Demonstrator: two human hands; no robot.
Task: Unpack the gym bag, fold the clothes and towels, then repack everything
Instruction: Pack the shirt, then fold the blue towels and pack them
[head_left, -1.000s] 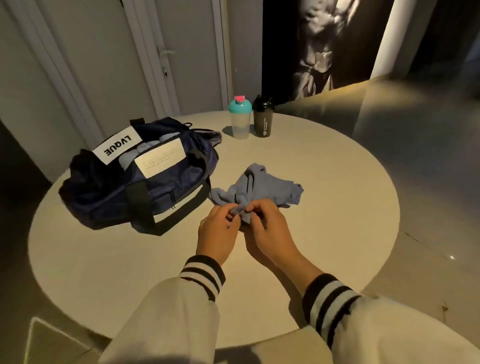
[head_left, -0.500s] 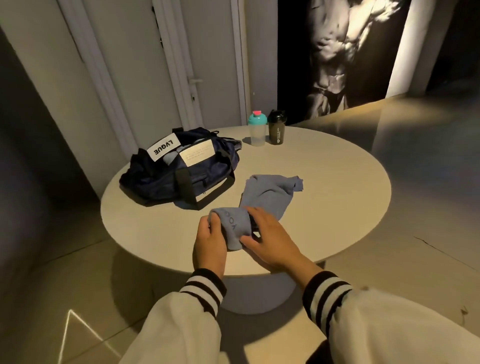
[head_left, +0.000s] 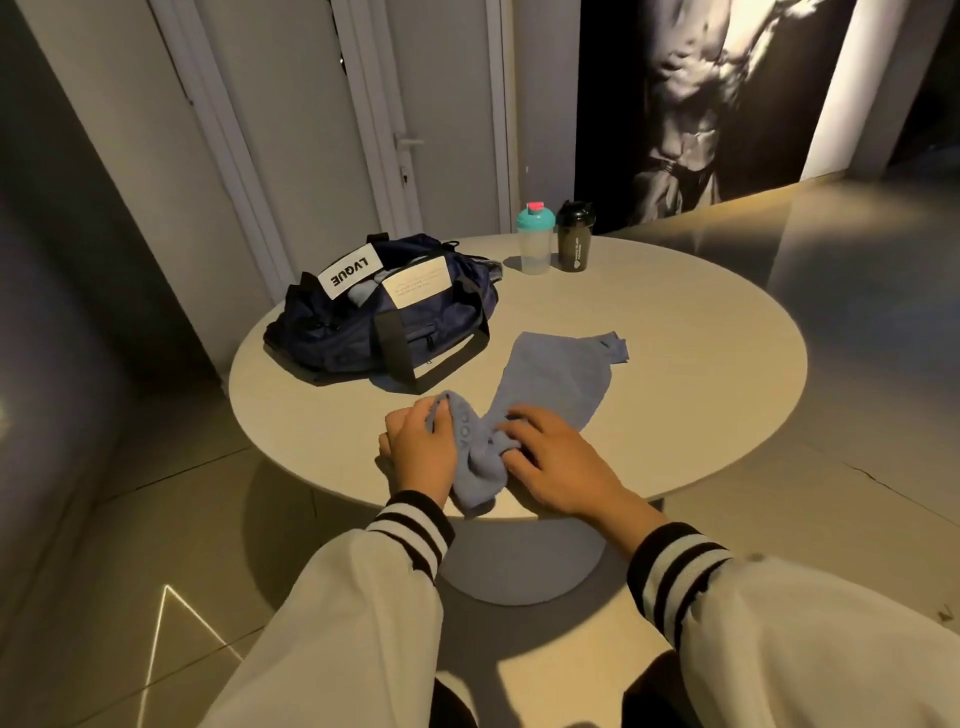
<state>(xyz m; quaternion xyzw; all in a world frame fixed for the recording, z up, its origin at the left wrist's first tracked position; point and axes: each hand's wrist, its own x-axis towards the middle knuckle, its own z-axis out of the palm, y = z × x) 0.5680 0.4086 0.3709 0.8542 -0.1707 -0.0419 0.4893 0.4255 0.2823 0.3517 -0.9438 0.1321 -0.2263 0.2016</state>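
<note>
A blue-grey garment (head_left: 556, 379) lies stretched across the round table (head_left: 701, 364), its near end bunched at the front edge and drooping over it. My left hand (head_left: 421, 452) grips that bunched end from the left. From the right, my right hand (head_left: 550, 462) holds the same bunch with curled fingers. The navy gym bag (head_left: 384, 317), with a white LVQUE label, sits open at the table's left, with pale cloth visible inside.
Two shaker bottles stand at the table's far edge, one clear with a teal lid (head_left: 535, 239), one black (head_left: 575, 236). A white door (head_left: 415, 104) and a dark wall poster (head_left: 691, 93) are behind. Tiled floor surrounds the table's pedestal.
The garment went from a crumpled heap in the table's middle to a long stretched shape, pulled toward the near edge by both hands. The view has pulled back from the table.
</note>
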